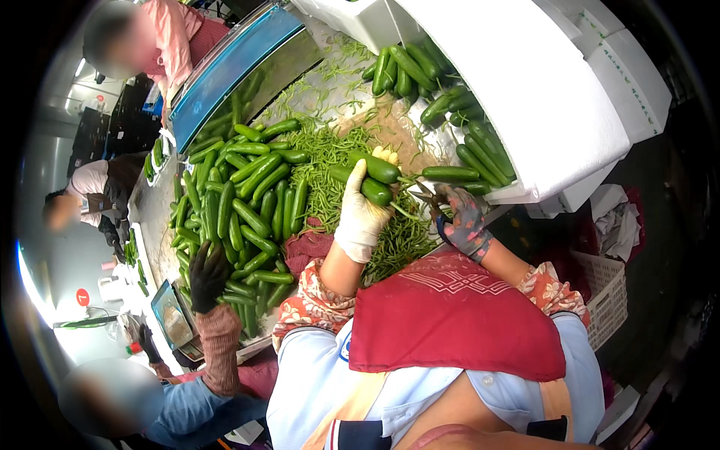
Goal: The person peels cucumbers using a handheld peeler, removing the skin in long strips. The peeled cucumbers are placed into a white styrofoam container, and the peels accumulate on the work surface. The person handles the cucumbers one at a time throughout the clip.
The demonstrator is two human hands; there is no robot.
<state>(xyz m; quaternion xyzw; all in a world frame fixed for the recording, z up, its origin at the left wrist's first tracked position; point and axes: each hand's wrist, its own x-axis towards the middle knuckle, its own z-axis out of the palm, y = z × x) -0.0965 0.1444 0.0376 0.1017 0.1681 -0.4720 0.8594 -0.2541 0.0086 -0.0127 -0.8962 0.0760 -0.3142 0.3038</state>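
My left hand (360,219), in a pale glove, grips two green cucumbers side by side. The upper cucumber (382,167) and the lower cucumber (376,191) point their stem ends to the right. A thin stem trails from the lower one. In a grey patterned glove, my right hand (466,219) holds scissors (425,194) with dark handles, their blades just right of the stem ends. Whether the blades touch a stem cannot be told. Beneath my left hand spreads a heap of thin green stems (332,183). Loose cucumbers (247,197) are piled to its left.
A white foam box (562,112) lies tilted on the right, with cucumbers (484,147) at its opening. Beyond the pile stands a blue-edged metal bin (236,67). A co-worker's black-gloved hand (208,275) reaches onto the pile. A plastic crate (607,298) sits low at right.
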